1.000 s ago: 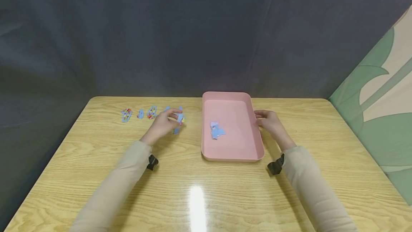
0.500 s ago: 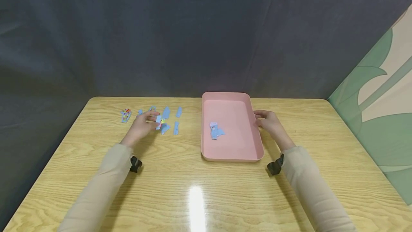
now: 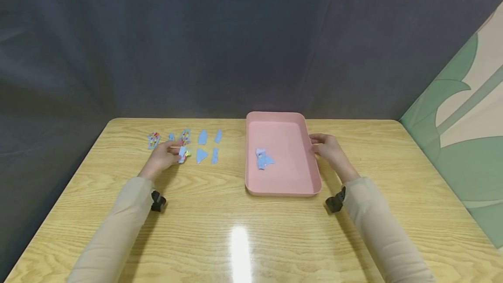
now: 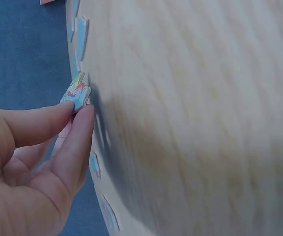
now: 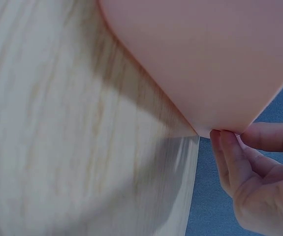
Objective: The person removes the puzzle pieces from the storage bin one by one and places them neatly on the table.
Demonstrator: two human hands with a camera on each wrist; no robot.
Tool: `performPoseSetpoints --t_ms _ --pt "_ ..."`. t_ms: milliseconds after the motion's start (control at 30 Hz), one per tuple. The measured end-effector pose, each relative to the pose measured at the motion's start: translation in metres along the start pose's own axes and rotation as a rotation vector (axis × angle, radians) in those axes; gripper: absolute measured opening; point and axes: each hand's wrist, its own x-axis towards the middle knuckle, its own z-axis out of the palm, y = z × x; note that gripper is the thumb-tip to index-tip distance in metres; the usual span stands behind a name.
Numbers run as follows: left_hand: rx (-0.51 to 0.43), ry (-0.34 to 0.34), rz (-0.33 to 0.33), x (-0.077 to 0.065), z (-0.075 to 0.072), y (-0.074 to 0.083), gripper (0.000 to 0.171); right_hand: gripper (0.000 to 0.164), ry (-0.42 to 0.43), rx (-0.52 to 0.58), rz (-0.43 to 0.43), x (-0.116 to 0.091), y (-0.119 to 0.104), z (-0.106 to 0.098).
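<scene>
My left hand (image 3: 159, 159) pinches a flat puzzle piece (image 4: 76, 96), light blue with yellow and pink print, between thumb and fingertips. It is held low over the left part of the table, in front of the other pieces. A pink tray (image 3: 288, 178) stands right of centre. At its right wall my right hand (image 3: 328, 147) grips the edge; in the right wrist view the thumb (image 5: 267, 136) lies at the rim and the fingers sit against the outside. Within the tray lie blue puzzle pieces (image 3: 261, 159), partly overlapping.
Toward the back left, several puzzle pieces lie in two loose rows, among them a colourful piece (image 3: 154, 140), a blue triangular piece (image 3: 201, 155) and a narrow blue piece (image 3: 215, 156). A dark curtain (image 3: 220, 47) hangs behind the wooden table (image 3: 196, 213).
My left hand has carried the puzzle piece leftward from near the right end of the rows, uncovering the blue pieces there. The right hand and tray have stayed in place.
</scene>
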Motion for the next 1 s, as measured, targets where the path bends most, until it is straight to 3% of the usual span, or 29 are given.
performPoseSetpoints --t_ms 267,667,800,1000 --pt "-0.025 0.003 -0.045 0.004 0.001 -0.005 0.049 0.053 0.003 -0.001 -0.002 -0.001 -0.001 0.000" --pt "0.053 0.075 -0.022 0.003 -0.002 -0.003 0.042 0.052 -0.001 -0.004 0.007 -0.001 -0.001 0.000" --pt "0.055 0.094 0.004 0.003 -0.002 0.001 0.042 0.052 -0.002 -0.007 0.008 -0.001 -0.002 0.000" --pt "0.032 0.099 0.095 0.007 0.009 0.013 0.041 0.052 -0.006 0.000 0.005 -0.001 -0.001 -0.001"
